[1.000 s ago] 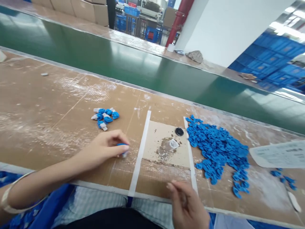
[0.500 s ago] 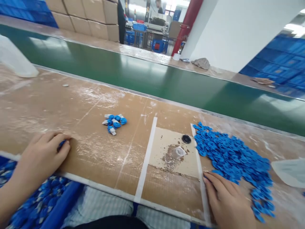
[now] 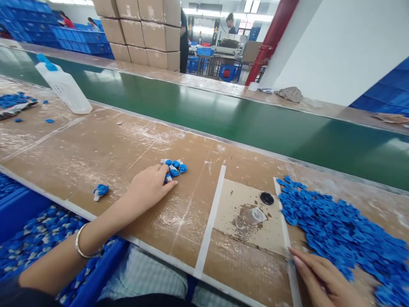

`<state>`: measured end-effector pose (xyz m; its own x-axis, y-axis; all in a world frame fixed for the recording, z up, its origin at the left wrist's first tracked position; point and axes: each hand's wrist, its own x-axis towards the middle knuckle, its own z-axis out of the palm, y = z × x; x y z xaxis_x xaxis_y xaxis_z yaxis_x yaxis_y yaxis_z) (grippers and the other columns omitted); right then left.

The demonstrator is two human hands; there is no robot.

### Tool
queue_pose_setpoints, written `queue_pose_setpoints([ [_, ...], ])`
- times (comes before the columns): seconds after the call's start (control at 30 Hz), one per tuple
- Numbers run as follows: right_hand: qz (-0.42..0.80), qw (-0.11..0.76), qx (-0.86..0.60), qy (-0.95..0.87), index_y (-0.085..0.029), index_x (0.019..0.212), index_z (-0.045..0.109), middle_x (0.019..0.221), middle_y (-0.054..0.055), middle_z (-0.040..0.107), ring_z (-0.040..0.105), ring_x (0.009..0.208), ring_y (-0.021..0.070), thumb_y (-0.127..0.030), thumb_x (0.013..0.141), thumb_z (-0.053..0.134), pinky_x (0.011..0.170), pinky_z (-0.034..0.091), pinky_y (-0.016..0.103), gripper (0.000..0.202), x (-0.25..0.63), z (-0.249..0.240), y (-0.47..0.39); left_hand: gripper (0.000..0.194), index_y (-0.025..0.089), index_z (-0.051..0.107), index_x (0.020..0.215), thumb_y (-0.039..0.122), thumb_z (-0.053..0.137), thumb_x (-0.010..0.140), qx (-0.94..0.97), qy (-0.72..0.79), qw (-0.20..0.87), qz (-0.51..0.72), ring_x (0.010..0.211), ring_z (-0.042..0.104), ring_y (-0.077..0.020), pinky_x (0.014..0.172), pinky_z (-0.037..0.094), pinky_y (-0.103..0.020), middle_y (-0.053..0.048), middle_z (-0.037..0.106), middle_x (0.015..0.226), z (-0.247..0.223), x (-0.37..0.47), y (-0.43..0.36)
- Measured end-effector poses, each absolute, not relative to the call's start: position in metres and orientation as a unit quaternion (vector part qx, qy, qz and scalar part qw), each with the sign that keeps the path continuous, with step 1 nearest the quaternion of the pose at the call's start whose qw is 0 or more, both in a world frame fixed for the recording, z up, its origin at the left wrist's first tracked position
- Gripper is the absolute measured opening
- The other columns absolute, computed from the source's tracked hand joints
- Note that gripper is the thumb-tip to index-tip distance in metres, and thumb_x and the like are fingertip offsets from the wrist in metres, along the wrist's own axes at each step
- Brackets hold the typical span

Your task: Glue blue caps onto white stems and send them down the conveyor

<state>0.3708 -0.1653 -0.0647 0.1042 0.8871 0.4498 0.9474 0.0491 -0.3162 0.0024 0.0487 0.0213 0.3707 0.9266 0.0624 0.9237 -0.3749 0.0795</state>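
My left hand (image 3: 150,185) reaches over a small cluster of blue-and-white knotted rubber pieces (image 3: 174,170). Its thumb and fingers are apart, on either side of a piece at the cluster's near edge, and partly cover the group. One more such piece (image 3: 101,192) lies alone to the left, behind my forearm. At the lower right, my right hand (image 3: 326,277) has thumb and forefinger pinched beside the white tape strip; anything between the fingertips is too small to make out. Close to it spreads a large heap of flat blue rubber pieces (image 3: 338,226).
A small clear cup (image 3: 256,216) and a black lid (image 3: 267,198) sit on a wet cardboard sheet (image 3: 223,213). A blue bin (image 3: 105,273) of pieces stands below the table edge. A white bottle (image 3: 68,89) stands at the left, before the green conveyor belt (image 3: 198,106).
My left hand has moved right to the cluster, and a piece now lies about where it was. My right hand keeps its place by the tape. The view has turned left.
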Motion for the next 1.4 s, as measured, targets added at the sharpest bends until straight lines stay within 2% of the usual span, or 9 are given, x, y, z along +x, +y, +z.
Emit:
queue_pose_setpoints([
  [0.13,-0.023,0.333,-0.752,-0.568,-0.022,0.098,0.073,0.097,0.006,0.075,0.071,0.080,0.0229,-0.055,0.094,0.050,0.065,0.055,0.034,0.040,0.348,-0.057,-0.158,0.021,0.017,0.058,0.098,0.034,0.048,0.090,0.813,0.573,0.043,0.100,0.093,0.062,-0.0294,0.078,0.046,-0.039,-0.011,0.061,0.104,0.014,0.007,0.048],
  [0.3,-0.026,0.358,-0.748,-0.558,-0.020,0.097,0.073,0.102,0.009,0.072,0.069,0.091,0.0242,-0.045,0.095,0.051,0.078,0.055,0.038,0.034,0.342,-0.054,-0.149,0.022,0.021,0.061,0.103,0.029,0.047,0.087,0.767,0.605,0.107,0.186,0.081,0.061,-0.0217,0.076,0.047,-0.036,-0.005,0.059,0.109,0.003,0.009,0.034],
  [0.43,-0.010,0.339,-0.752,-0.565,-0.019,0.111,0.069,0.112,0.011,0.069,0.068,0.080,0.0206,-0.039,0.095,0.053,0.070,0.057,0.036,0.031,0.344,-0.046,-0.151,0.015,0.020,0.058,0.098,0.029,0.049,0.089,0.773,0.560,0.143,0.262,0.074,0.059,-0.0161,0.072,0.049,-0.031,-0.004,0.058,0.103,-0.001,0.015,0.020],
  [0.6,-0.095,0.309,-0.732,-0.599,-0.017,0.108,0.069,0.110,0.012,0.070,0.067,0.097,0.0234,-0.033,0.097,0.052,0.082,0.056,0.039,0.026,0.344,-0.039,-0.157,0.012,0.021,0.055,0.100,0.029,0.050,0.093,0.781,0.542,0.158,0.266,0.073,0.059,-0.0141,0.075,0.052,-0.030,-0.004,0.057,0.106,0.004,0.018,0.019],
  [0.83,-0.129,0.294,-0.711,-0.626,-0.013,0.110,0.069,0.108,0.014,0.071,0.067,0.094,0.0239,-0.030,0.101,0.046,0.082,0.055,0.040,0.030,0.335,-0.055,-0.159,0.015,0.021,0.060,0.101,0.030,0.054,0.092,0.759,0.523,0.201,0.330,0.090,0.063,-0.0192,0.078,0.057,-0.032,-0.007,0.056,0.110,-0.003,0.020,0.026],
  [1.03,-0.157,0.260,-0.724,-0.620,-0.013,0.108,0.071,0.114,0.016,0.069,0.066,0.098,0.0239,-0.028,0.103,0.034,0.079,0.056,0.036,0.041,0.328,-0.059,-0.155,0.016,0.021,0.062,0.097,0.032,0.063,0.085,0.625,0.491,0.466,0.389,0.094,0.066,-0.0206,0.076,0.059,-0.031,-0.007,0.057,0.107,0.003,0.067,0.001],
  [1.17,-0.167,0.252,-0.743,-0.597,-0.010,0.103,0.072,0.111,0.017,0.069,0.067,0.094,0.0248,-0.033,0.102,0.042,0.078,0.056,0.035,0.038,0.318,-0.056,-0.149,0.024,0.019,0.062,0.102,0.029,0.068,0.082,0.521,0.444,0.640,0.349,0.085,0.067,-0.0182,0.073,0.058,-0.029,-0.006,0.068,0.093,0.007,0.108,-0.016],
  [1.27,-0.166,0.260,-0.754,-0.580,-0.010,0.101,0.072,0.106,0.016,0.071,0.066,0.092,0.0239,-0.034,0.102,0.043,0.080,0.054,0.035,0.038,0.312,-0.052,-0.145,0.026,0.017,0.066,0.103,0.029,0.071,0.080,0.491,0.387,0.701,0.344,0.078,0.067,-0.0161,0.068,0.057,-0.027,-0.007,0.072,0.090,0.001,0.121,-0.019],
  [1.4,-0.153,0.273,-0.761,-0.568,-0.011,0.100,0.070,0.101,0.013,0.071,0.064,0.092,0.0235,-0.033,0.102,0.045,0.083,0.051,0.035,0.033,0.310,-0.044,-0.143,0.025,0.020,0.070,0.108,0.031,0.067,0.085,0.480,0.339,0.737,0.335,0.092,0.068,-0.0189,0.073,0.060,-0.028,-0.008,0.072,0.104,-0.002,0.117,-0.016],
])
